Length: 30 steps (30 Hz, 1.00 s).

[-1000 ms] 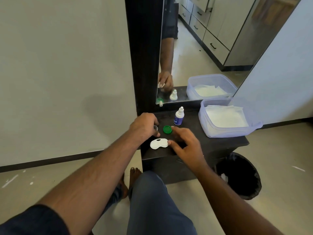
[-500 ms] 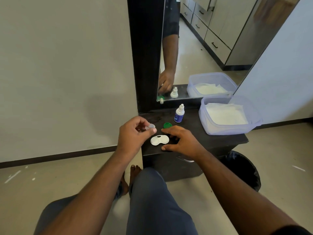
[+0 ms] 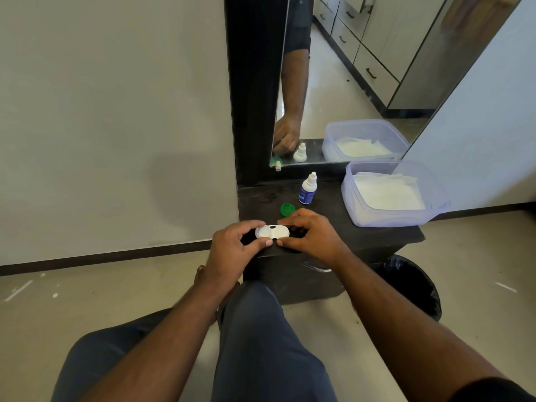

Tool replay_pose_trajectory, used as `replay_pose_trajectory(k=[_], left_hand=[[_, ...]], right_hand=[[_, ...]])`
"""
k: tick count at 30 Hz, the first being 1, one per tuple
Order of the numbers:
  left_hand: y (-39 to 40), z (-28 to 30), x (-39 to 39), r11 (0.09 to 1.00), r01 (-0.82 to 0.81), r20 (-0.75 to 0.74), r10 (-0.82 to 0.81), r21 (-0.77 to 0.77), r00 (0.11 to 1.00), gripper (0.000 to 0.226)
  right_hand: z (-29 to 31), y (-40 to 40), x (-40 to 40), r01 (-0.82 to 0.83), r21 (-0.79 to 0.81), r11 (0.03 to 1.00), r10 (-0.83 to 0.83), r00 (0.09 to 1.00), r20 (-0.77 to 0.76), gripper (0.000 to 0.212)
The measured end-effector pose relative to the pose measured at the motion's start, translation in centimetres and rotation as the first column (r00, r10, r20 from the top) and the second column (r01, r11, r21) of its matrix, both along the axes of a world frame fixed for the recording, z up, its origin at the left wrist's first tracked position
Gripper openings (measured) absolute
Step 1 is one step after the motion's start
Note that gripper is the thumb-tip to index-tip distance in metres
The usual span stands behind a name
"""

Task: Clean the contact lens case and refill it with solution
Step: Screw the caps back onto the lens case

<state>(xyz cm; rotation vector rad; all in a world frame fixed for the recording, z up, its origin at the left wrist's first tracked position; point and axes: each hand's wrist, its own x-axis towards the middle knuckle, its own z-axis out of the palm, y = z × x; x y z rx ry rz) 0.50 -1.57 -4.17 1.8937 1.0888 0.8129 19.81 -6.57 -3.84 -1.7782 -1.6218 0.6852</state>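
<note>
The white contact lens case [image 3: 272,231] lies near the front edge of the dark table [image 3: 362,236]. My left hand [image 3: 232,252] grips its left end, where a pale cap sits on the left well. My right hand [image 3: 311,236] pinches the case's right end with thumb and fingers. A green cap [image 3: 287,209] lies loose on the table just behind my right hand. The small white solution bottle [image 3: 307,189] with a blue label stands upright further back, near the mirror.
A clear plastic tub [image 3: 391,220] holding white tissues sits at the table's right. A mirror [image 3: 348,82] in a dark frame rises behind the table. A black bin [image 3: 412,285] stands on the floor at the right. My knees are below the table's front edge.
My left hand picked up a pale cap from beside the green cap and brought it down onto the case's left well. My right hand shifted to hold the case's right end.
</note>
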Motion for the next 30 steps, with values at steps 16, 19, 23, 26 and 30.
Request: replay_pose_trajectory(k=[16,19,23,26,30], left_hand=[[-0.4,-0.7,1.1,0.981,-0.046,-0.135,0.072,0.187,0.988,0.029],[-0.4,-0.7,1.1,0.983,-0.035,-0.142,0.062,0.179,0.988,0.029],[0.0,-0.7,0.9,0.985,0.016,-0.144,0.009,0.169,0.990,0.030],[0.2,-0.6,0.7,0.984,0.047,-0.148,-0.022,0.169,0.989,0.031],[0.3,-0.6,0.7,0.981,0.084,-0.166,-0.055,0.174,0.985,0.030]], right_hand=[[0.4,0.2,-0.2,0.027,-0.066,0.997,-0.031,0.998,-0.048,0.037],[0.4,0.2,-0.2,0.029,-0.078,0.997,-0.033,0.998,-0.047,0.036],[0.4,0.3,-0.2,0.032,-0.088,0.996,-0.037,0.998,-0.051,0.038],[0.4,0.3,-0.2,0.031,-0.098,0.995,-0.035,0.998,-0.044,0.039],[0.4,0.3,-0.2,0.030,-0.104,0.994,-0.035,0.998,-0.047,0.039]])
